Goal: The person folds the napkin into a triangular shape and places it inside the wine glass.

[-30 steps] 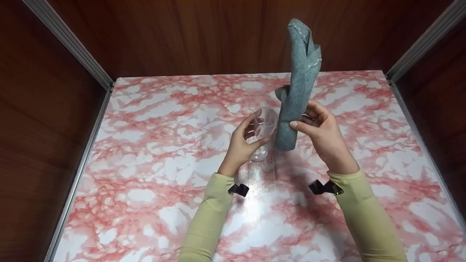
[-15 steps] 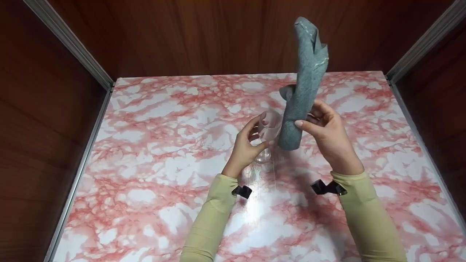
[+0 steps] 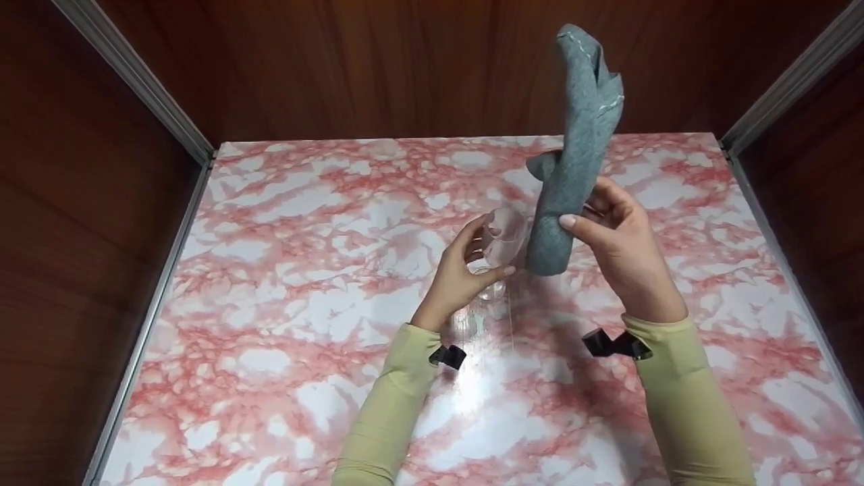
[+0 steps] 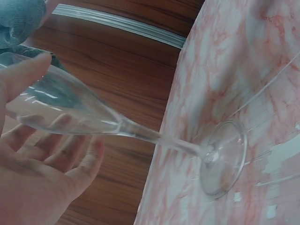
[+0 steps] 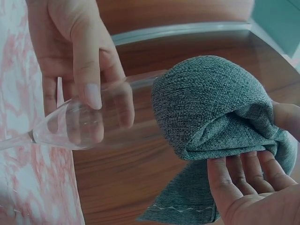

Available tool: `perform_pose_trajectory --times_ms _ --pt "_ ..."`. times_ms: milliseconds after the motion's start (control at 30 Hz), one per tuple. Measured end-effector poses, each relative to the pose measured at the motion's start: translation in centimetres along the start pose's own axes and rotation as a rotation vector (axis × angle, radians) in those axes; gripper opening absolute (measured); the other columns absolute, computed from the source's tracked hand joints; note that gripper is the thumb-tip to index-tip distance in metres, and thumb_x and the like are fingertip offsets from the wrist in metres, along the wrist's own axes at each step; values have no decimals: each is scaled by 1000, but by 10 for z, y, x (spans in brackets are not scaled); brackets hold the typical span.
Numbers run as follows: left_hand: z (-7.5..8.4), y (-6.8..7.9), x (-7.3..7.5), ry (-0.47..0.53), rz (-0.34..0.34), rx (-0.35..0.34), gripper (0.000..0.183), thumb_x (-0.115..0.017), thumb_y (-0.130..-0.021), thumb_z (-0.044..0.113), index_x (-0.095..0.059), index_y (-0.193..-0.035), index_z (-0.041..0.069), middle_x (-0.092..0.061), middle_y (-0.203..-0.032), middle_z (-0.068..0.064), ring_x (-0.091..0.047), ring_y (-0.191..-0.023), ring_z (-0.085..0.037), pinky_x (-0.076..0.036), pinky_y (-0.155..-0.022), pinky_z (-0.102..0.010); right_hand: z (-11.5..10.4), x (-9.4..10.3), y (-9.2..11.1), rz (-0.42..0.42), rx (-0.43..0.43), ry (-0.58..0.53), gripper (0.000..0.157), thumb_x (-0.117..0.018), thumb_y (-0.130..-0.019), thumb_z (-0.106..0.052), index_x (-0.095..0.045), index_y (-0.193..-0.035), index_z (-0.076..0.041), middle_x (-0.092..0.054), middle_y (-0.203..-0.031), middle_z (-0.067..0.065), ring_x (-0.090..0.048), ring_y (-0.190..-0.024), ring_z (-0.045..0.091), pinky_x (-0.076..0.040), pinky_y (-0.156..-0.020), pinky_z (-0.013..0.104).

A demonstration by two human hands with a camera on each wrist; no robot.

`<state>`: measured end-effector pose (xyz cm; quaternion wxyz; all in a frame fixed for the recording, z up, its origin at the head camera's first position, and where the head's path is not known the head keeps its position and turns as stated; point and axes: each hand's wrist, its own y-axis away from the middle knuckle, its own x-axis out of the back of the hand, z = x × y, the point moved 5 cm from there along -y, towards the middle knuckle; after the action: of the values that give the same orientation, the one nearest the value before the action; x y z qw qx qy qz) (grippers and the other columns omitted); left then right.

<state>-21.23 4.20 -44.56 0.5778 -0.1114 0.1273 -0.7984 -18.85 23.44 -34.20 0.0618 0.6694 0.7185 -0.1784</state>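
Observation:
My left hand (image 3: pixel 457 278) holds a clear champagne flute (image 4: pixel 70 101) around its bowl, thumb on one side and fingers on the other. Its round foot (image 4: pixel 224 159) is right at the tabletop in the left wrist view. In my right hand (image 3: pixel 624 246) is a rolled grey-green cloth napkin (image 3: pixel 574 162), pinched near its lower end between thumb and fingers. The roll stands tall, with pointed folds and white stitching at the top and a loose flap on its left side. Its rounded lower end (image 5: pixel 206 103) overlaps the flute's rim in the right wrist view.
The table (image 3: pixel 304 378) has a red and white marbled top. Dark wood panels (image 3: pixel 378 67) rise behind it and at both sides, with metal strips (image 3: pixel 135 77) along the corners. Black wrist cameras (image 3: pixel 449 356) sit on both sleeves.
The right hand has moved right and slightly up with the rolled napkin. My left hand has shifted a little right with the flute, its bowl now leaning more.

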Motion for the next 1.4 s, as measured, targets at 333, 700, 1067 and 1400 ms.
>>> perform_pose_trajectory --times_ms 333,700,1067,1400 --pt "41 2 21 43 -46 -29 89 -85 -72 12 -35 -146 6 -47 -137 -17 -46 -124 -32 -37 -102 -45 -7 -6 -5 -15 22 -22 45 -59 -83 19 -57 -124 2 -60 -119 19 -60 -107 29 -49 -88 33" --pt "111 -6 27 43 -65 -154 61 -72 -83 8 -44 -134 -12 -50 -133 -23 -47 -122 -37 -37 -102 -49 -9 -16 -14 -28 40 -49 44 -61 -82 19 -59 -122 2 -61 -116 19 -61 -105 30 -50 -86 34" --pt "140 -18 14 11 -137 -191 68 -79 -76 1 -45 -134 -11 -52 -131 -20 -50 -120 -27 -39 -102 -43 -19 -27 -21 -61 84 -86 44 -61 -81 20 -58 -122 4 -61 -113 21 -62 -104 32 -51 -85 34" --pt "139 -28 14 167 -144 -156 70 -74 -77 -7 -40 -138 -11 -52 -130 -20 -51 -117 -37 -40 -100 -48 -23 -33 -26 -59 74 -77 45 -62 -82 18 -58 -124 2 -60 -117 21 -61 -106 32 -51 -84 36"
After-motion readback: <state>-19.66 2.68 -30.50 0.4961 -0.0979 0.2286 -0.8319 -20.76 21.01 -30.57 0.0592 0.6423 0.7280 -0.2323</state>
